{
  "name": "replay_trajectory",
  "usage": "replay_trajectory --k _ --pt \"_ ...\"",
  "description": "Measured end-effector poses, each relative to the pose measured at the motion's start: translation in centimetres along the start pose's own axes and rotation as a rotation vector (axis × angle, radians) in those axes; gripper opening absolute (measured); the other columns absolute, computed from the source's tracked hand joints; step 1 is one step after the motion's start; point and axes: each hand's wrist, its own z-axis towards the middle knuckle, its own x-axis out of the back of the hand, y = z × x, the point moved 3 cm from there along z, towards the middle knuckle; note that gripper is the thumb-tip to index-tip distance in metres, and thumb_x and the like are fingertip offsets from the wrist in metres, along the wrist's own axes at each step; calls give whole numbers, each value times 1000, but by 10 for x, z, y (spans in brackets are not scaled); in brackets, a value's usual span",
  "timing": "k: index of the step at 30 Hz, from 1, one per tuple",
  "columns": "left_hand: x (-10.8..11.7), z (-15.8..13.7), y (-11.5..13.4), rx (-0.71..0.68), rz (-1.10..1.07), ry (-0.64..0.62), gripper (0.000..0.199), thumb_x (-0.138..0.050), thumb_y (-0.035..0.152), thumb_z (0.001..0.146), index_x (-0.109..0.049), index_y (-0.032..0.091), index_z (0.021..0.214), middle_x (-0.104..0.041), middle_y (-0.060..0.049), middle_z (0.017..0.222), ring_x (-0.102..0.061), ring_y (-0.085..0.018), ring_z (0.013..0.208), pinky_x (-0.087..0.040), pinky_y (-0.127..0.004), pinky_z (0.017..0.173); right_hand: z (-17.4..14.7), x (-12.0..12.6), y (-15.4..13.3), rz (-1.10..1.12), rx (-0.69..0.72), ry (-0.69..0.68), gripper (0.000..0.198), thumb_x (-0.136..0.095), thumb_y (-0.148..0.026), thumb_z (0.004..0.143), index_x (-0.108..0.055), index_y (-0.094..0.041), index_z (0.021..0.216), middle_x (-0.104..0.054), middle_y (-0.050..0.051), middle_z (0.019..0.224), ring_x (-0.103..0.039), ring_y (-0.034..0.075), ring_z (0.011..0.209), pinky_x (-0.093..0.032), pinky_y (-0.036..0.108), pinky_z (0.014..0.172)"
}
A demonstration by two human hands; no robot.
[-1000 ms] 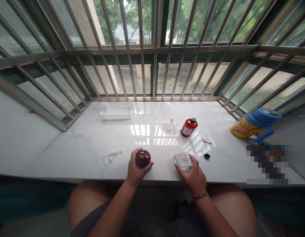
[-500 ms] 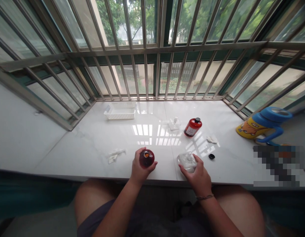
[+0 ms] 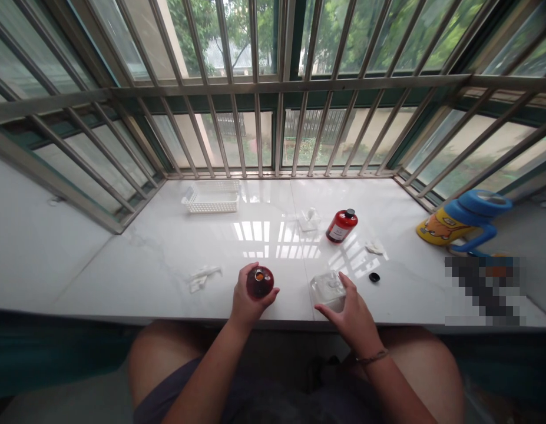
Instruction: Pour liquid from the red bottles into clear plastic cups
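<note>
Dark-red glass, an uncapped round bottle (image 3: 260, 282), sits in our left hand (image 3: 248, 300), grip clamped round it to steady it upright. Our right hand (image 3: 352, 315) curls on a clear bottle (image 3: 328, 289). Just beyond: small black cap (image 3: 374, 277); farther, capped red bottle (image 3: 341, 226).

1. We see soft daylight entering through the barred window (image 3: 273, 88).
2. We note bright window reflections glaring on the white sill (image 3: 166, 259).
3. We find bars bowing at the edges.
</note>
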Motion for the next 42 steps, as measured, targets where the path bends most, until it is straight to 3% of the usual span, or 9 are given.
replay_trajectory --k 6,11,15,21,29,36,39,42 --pt "0 0 2 -16 15 8 79 -94 45 72 -56 26 138 -72 -10 130 -73 -31 118 -60 -49 106 24 23 9 198 68 -190 102 -83 -58 85 -33 -27 168 -43 15 171 -50 37 152 -45 57 124" --pt "1 1 6 -34 62 41 75 -94 44 71 -59 26 136 -71 -9 129 -74 -30 115 -61 -48 104 46 23 8 205 57 -321 91 -89 -57 73 -54 -27 151 -63 12 152 -59 37 143 -45 56 122" --pt "1 1 9 -32 72 25 75 -94 43 71 -59 25 135 -73 -9 127 -76 -29 112 -63 -46 100 48 17 4 189 -14 -263 82 -92 -61 65 -60 -25 131 -71 10 130 -71 35 117 -58 50 103" --pt "0 1 11 -58 112 12 77 -94 43 71 -58 25 136 -73 -9 126 -76 -29 109 -64 -44 96 33 6 0 316 -74 -239 83 -92 -61 69 -52 -24 132 -74 11 123 -75 31 105 -62 43 90" --pt "-2 -1 15 -84 149 -41 78 -94 44 71 -56 26 137 -72 -9 128 -76 -29 110 -64 -44 97 28 5 -9 393 -147 -178 88 -95 -63 65 -50 -26 131 -74 10 120 -75 32 104 -62 48 93" --pt "-1 -13 34 -55 198 -230 88 -95 45 73 -48 28 146 -71 -10 136 -74 -31 120 -62 -48 104 29 19 -43 467 -129 -177 87 -96 -61 66 -53 -26 133 -70 11 128 -73 30 102 -64 47 90" --pt "3 -20 48 -35 207 -333 86 -96 47 72 -49 29 141 -72 -9 134 -75 -31 120 -64 -47 101 28 28 -58 440 -71 -185 85 -96 -60 68 -55 -26 134 -67 12 134 -72 30 106 -65 48 90" --pt "8 -23 65 -86 271 -396 79 -97 43 72 -53 29 136 -72 -8 134 -74 -30 120 -63 -47 102 26 33 -68 336 53 -194 81 -96 -56 71 -56 -27 136 -65 12 138 -68 34 122 -61 52 102"
